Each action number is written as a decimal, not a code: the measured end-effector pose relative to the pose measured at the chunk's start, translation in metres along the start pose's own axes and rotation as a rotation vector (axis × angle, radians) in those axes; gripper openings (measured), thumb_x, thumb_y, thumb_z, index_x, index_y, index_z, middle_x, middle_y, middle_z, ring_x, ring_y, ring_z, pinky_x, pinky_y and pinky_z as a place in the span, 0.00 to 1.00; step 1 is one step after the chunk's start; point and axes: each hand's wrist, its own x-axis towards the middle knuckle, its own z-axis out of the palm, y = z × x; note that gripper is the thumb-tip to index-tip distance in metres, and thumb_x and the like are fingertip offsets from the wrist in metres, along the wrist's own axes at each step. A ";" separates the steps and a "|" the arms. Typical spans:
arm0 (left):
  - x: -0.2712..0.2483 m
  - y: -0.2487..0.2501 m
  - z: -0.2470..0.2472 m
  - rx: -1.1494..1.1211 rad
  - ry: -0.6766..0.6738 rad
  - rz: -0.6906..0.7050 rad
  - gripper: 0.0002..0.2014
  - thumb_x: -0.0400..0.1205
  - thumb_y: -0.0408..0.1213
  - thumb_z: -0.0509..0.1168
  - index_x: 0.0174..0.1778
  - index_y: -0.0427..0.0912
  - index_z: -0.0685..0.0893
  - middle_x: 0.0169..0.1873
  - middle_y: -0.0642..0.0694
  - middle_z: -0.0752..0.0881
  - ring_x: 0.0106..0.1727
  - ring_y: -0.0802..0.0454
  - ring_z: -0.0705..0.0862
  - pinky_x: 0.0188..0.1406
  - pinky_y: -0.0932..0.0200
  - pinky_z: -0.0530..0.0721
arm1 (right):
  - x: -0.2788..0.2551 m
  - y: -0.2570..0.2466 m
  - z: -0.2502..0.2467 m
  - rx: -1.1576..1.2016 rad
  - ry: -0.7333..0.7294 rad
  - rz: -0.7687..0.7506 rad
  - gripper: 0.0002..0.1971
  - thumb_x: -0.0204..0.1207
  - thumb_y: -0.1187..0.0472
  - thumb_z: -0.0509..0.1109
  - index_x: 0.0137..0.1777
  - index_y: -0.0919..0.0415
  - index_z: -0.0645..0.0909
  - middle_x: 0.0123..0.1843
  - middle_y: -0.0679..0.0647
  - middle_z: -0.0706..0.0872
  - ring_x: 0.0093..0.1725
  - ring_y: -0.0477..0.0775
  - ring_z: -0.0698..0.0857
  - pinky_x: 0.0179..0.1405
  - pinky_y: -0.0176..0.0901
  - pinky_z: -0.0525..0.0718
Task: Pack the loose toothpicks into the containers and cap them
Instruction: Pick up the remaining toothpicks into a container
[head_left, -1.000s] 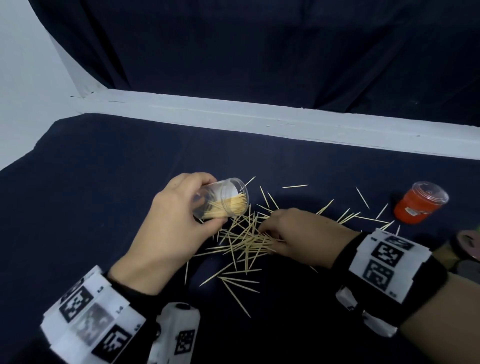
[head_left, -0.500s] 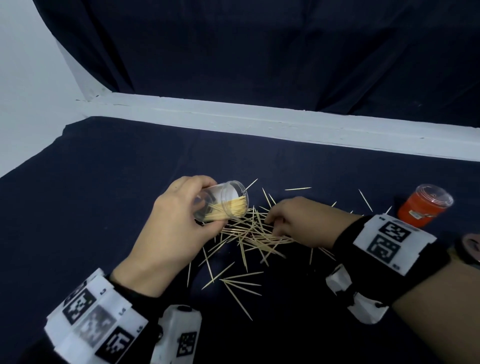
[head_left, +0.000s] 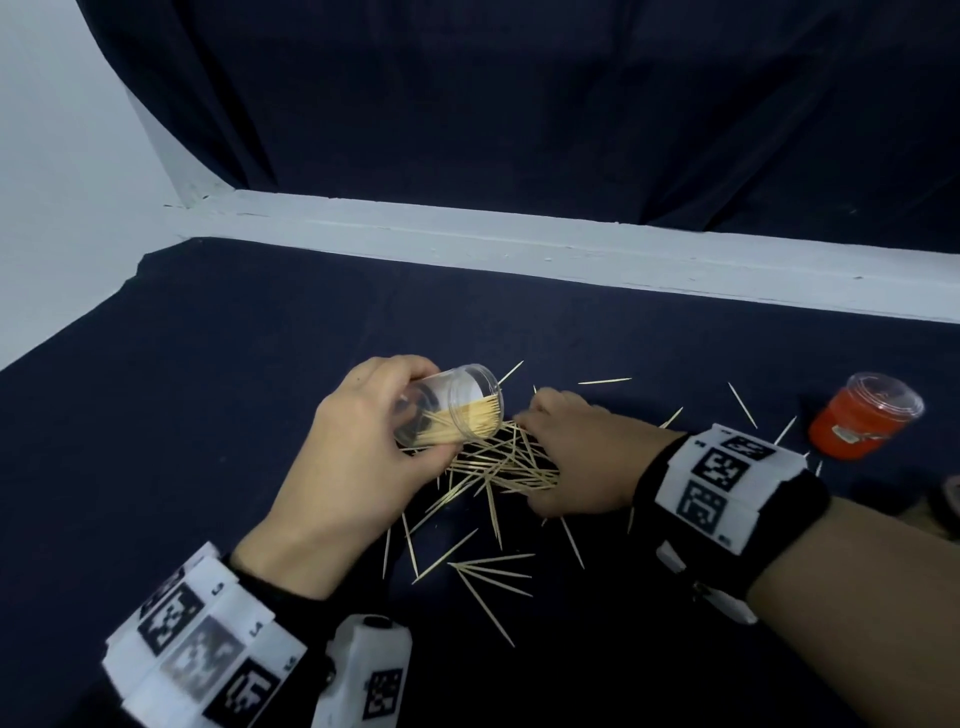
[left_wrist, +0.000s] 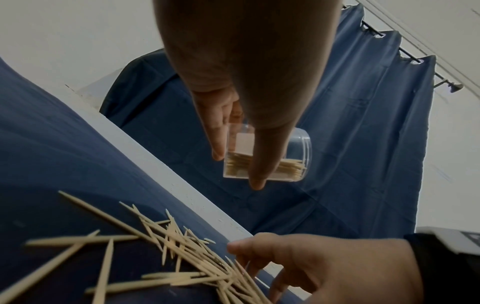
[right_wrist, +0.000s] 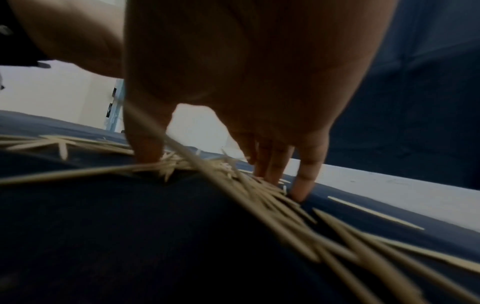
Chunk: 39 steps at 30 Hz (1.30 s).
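On the bench (head_left: 208, 415) we're mid-gather: left hand (head_left: 353, 467) gripping the tilted jar (head_left: 457, 410), right hand (head_left: 576, 457) spread, fingertips raking toothpicks (head_left: 498, 462), next we pinch a bunch and feed it in.

The right hand (head_left: 576, 457) covers part of the toothpick pile (head_left: 498, 462). A dark object (head_left: 950, 493) at the table's right edge is cut off, unidentifiable.

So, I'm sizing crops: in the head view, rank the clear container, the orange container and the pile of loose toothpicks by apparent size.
1. pile of loose toothpicks
2-3. clear container and orange container: look alike, and the left hand hides part of the clear one.
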 end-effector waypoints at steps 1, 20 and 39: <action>0.000 0.000 0.000 0.001 0.002 0.000 0.23 0.64 0.35 0.81 0.54 0.48 0.83 0.47 0.58 0.82 0.53 0.73 0.75 0.47 0.84 0.68 | -0.001 -0.001 -0.001 0.005 0.009 0.003 0.35 0.67 0.40 0.72 0.71 0.55 0.67 0.63 0.51 0.66 0.67 0.55 0.69 0.66 0.54 0.74; 0.001 -0.006 0.003 0.120 -0.033 -0.091 0.22 0.66 0.37 0.80 0.54 0.49 0.82 0.46 0.56 0.80 0.47 0.60 0.79 0.42 0.77 0.73 | -0.005 -0.019 -0.001 0.051 -0.055 0.168 0.15 0.77 0.74 0.60 0.63 0.66 0.68 0.64 0.64 0.75 0.63 0.65 0.77 0.49 0.49 0.74; 0.005 0.003 0.010 0.168 -0.191 -0.132 0.21 0.68 0.35 0.78 0.55 0.50 0.81 0.49 0.56 0.78 0.47 0.61 0.77 0.39 0.77 0.72 | -0.027 0.012 -0.029 0.167 0.118 -0.031 0.08 0.87 0.55 0.53 0.47 0.56 0.63 0.42 0.50 0.72 0.41 0.53 0.73 0.43 0.47 0.70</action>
